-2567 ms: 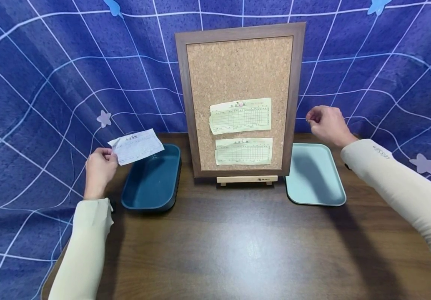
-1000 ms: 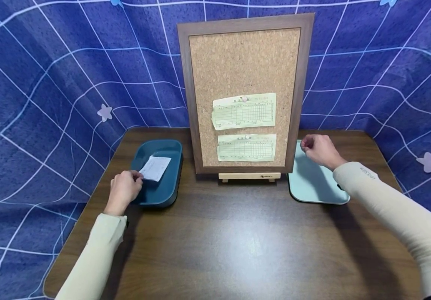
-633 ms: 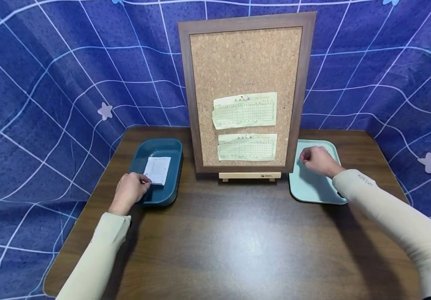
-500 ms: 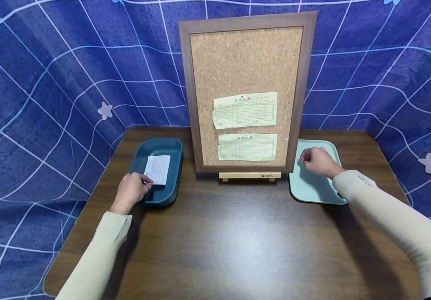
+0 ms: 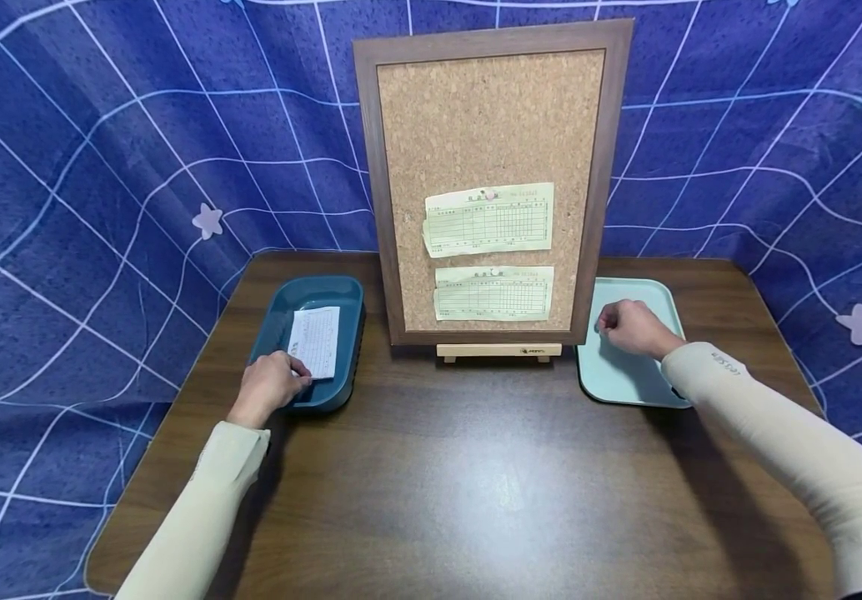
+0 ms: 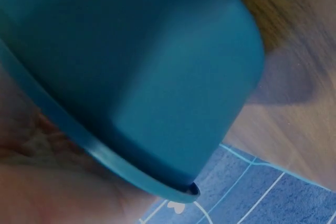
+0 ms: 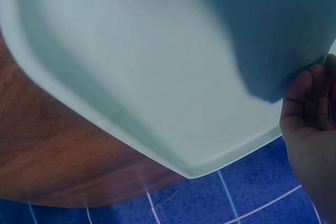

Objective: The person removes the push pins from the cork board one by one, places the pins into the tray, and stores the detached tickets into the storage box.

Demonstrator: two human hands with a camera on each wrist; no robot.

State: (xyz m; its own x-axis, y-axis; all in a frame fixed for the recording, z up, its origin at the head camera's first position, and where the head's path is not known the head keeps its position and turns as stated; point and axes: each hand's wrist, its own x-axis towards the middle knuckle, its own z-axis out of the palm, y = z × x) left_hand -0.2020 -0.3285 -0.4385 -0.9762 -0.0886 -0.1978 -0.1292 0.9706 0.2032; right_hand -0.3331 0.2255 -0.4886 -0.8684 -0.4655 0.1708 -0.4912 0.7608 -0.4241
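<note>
In the head view my left hand (image 5: 272, 385) reaches over the near-left rim of a dark teal bin (image 5: 275, 329), thumb and fingers pinching the lower left corner of a printed paper slip (image 5: 316, 340). The slip lies inside the bin, print facing up. The left wrist view shows mostly the bin's outer wall (image 6: 189, 87), with part of the palm beside the rim. My right hand (image 5: 635, 325) is low over a pale mint tray (image 5: 629, 383), fingertips together. A bit of green from a small pushpin (image 7: 325, 59) shows at those fingertips; the rest is hidden.
A framed corkboard (image 5: 491, 117) stands upright on a small wooden easel (image 5: 499, 351) between bin and tray. Two green-printed slips, an upper one (image 5: 488, 225) and a lower one (image 5: 494, 298), are pinned on it. A blue curtain (image 5: 251, 100) surrounds the brown table (image 5: 431, 500).
My left hand has brought the slip from above the bin's far left down into it, turning it to lie lengthwise. My right hand has come down from above the tray to close over it.
</note>
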